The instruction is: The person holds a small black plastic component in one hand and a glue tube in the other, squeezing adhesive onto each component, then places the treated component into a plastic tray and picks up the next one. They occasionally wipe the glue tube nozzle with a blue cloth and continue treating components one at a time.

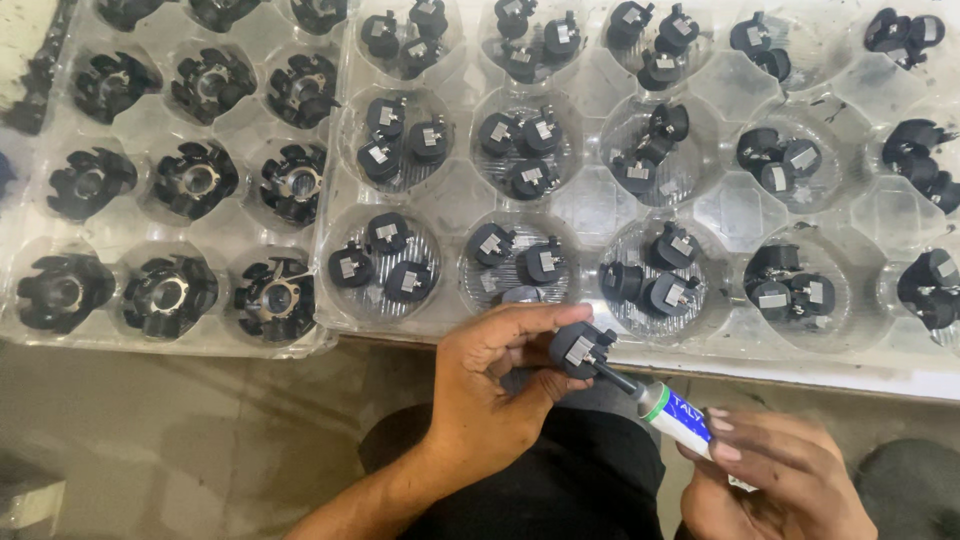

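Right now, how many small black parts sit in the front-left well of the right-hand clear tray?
3: left part, back part, front-right part. None seems hidden.

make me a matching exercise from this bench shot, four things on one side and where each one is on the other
Things
1. small black part with a metal clip
2. white tube with a black nozzle
3. large black ring-shaped parts
4. small black parts in groups

Places
A. in the wells of the clear tray on the left
B. pinched in the left hand
C. in the round wells of the clear tray on the right
D. held in the right hand, nozzle tip at the held part

Pairs: 1-B, 2-D, 3-A, 4-C
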`<state>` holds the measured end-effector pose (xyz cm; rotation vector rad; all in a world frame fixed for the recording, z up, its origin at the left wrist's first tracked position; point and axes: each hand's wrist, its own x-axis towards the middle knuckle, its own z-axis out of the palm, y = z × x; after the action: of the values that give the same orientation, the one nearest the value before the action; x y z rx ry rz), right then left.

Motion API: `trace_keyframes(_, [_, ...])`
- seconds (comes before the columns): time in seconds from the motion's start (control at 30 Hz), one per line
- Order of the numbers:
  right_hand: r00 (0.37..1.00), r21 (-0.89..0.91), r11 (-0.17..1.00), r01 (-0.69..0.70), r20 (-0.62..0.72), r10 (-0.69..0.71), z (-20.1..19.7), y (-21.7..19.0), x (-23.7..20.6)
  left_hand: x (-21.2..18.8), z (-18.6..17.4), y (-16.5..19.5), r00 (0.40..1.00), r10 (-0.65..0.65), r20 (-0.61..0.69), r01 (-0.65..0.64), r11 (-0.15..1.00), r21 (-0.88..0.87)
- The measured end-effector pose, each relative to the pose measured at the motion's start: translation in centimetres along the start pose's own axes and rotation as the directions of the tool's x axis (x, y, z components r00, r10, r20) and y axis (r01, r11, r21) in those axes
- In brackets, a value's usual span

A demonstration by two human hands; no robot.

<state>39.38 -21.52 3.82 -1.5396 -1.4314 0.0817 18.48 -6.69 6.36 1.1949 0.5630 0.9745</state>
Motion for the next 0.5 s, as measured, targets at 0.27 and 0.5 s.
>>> trace_keyframes(0.27, [0.99, 0.022, 0.992, 0.124, 0.06, -0.125, -0.3, 2.1, -1.2, -0.6, -0.4, 0.0, 0.999, -0.032, 0.004, 0.033, 0.998, -0.051])
trace_keyframes(0.5, [0.996, -0.011, 0.999, 0.052, 0.066, -0.051, -0.5, 1.7, -2.2, -0.8, -0.5, -0.1, 0.999, -0.053, -0.001, 0.053, 0.996, -0.077])
